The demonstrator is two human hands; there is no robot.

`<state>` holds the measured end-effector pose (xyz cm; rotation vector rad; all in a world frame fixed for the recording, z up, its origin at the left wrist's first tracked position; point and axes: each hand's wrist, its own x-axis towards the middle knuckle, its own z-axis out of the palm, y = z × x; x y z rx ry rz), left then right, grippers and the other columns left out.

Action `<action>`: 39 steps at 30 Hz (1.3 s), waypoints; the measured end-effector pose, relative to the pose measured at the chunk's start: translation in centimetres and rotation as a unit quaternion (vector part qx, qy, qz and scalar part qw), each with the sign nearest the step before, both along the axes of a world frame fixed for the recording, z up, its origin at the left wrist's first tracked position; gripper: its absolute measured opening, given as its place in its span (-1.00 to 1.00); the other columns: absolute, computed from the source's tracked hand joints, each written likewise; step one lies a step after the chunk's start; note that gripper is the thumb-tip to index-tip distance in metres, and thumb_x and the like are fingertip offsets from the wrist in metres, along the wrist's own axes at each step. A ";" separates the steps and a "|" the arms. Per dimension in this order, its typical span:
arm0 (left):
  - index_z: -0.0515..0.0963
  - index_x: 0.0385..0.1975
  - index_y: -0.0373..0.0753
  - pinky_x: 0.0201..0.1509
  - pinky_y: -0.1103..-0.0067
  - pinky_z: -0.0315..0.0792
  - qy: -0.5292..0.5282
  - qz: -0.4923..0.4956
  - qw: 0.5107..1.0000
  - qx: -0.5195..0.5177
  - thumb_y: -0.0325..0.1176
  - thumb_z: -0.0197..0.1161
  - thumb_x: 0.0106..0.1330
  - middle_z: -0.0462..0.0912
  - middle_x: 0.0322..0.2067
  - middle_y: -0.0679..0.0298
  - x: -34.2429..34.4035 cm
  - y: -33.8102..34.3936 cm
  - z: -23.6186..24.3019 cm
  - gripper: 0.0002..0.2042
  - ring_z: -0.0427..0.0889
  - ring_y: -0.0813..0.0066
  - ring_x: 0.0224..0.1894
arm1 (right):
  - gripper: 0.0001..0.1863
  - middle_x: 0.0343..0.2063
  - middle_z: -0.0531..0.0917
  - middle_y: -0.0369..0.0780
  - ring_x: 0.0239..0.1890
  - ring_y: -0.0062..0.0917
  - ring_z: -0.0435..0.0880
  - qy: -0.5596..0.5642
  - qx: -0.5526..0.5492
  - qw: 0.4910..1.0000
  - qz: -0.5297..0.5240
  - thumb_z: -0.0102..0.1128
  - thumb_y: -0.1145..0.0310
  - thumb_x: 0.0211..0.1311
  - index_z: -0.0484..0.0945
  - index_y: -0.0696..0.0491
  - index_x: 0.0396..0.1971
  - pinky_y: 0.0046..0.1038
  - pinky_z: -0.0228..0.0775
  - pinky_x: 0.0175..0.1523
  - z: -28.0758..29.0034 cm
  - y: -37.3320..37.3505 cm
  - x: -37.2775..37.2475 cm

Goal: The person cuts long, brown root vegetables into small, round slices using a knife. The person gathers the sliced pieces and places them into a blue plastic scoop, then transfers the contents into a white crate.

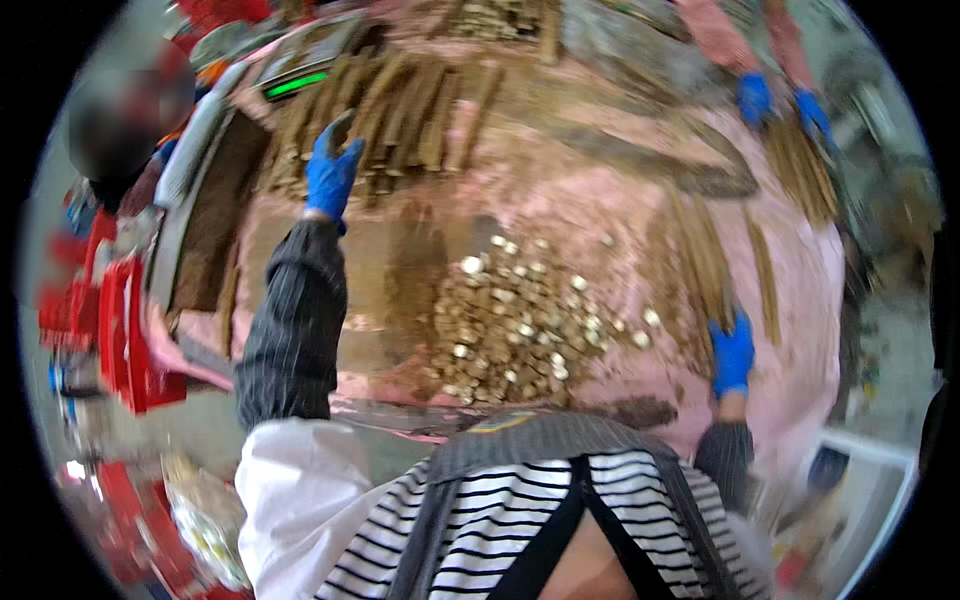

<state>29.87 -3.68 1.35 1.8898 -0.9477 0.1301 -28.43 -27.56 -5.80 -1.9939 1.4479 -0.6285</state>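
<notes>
My left hand (333, 180), in a blue glove, reaches over the near left side of a row of long brown roots (400, 110). Its fingers are apart and I see nothing held in it. At the right, my right hand (733, 355), gloved in blue too, is at the near end of a few long brown roots (705, 250); its fingers look closed around one root end, though blur softens this. Between my hands lies a heap of short brown pieces (510, 330), several with white cut faces. One more root (762, 270) lies just right of the others.
Pink sheeting (800, 330) covers the table, strewn with brown dirt. A device with a green display (297, 85) stands at the back left, near a long brown-filled tray (210, 220). Red crates (125, 335) stand left. Another person's blue-gloved hands (755, 98) hold a root bundle (800, 170).
</notes>
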 end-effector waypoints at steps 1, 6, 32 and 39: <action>0.36 0.08 -0.22 0.15 0.50 0.29 0.094 -0.050 0.994 -0.031 -0.43 0.14 0.22 0.43 0.06 0.19 -2.9 -0.9 0.0 -0.61 0.40 0.38 0.09 | -0.43 0.03 0.45 -0.11 0.03 -0.37 0.44 -0.026 -0.003 0.999 -0.019 0.23 0.33 0.05 0.32 0.09 0.10 -0.45 0.25 0.10 -0.2 -0.1 0.2; 0.38 0.09 -0.14 0.16 0.47 0.24 0.316 -0.250 0.915 -0.021 -0.30 0.04 0.29 0.42 0.07 0.26 -17.8 -5.7 0.3 -0.64 0.38 0.43 0.11 | -0.47 -0.10 0.54 -0.06 -0.08 -0.27 0.53 0.098 0.088 0.991 -0.025 0.19 0.12 0.06 0.41 0.08 0.01 -0.39 0.33 0.00 1.7 -2.8 -0.1; 0.39 0.00 -0.25 -0.16 0.50 0.49 0.488 -0.412 0.766 0.078 -0.45 -0.06 0.31 0.56 -0.16 0.22 -40.7 -20.8 -16.8 -0.73 0.57 0.39 -0.20 | -0.05 0.03 0.38 0.05 -0.03 -0.13 0.48 0.263 0.067 0.954 0.124 0.30 -0.16 -0.20 0.22 0.14 0.15 -0.22 0.35 0.03 2.4 -1.0 -4.7; 0.41 -0.05 -0.22 -0.22 0.46 0.50 0.727 -0.312 0.595 0.143 -0.21 0.08 0.27 0.57 -0.26 0.25 -42.4 -20.6 -9.2 -0.68 0.57 0.43 -0.27 | -0.53 -0.30 0.60 -0.19 -0.24 -0.61 0.49 -0.085 0.282 0.953 0.075 0.19 0.20 0.11 0.45 0.20 -0.06 -0.52 0.37 -0.15 1.5 -1.0 -4.3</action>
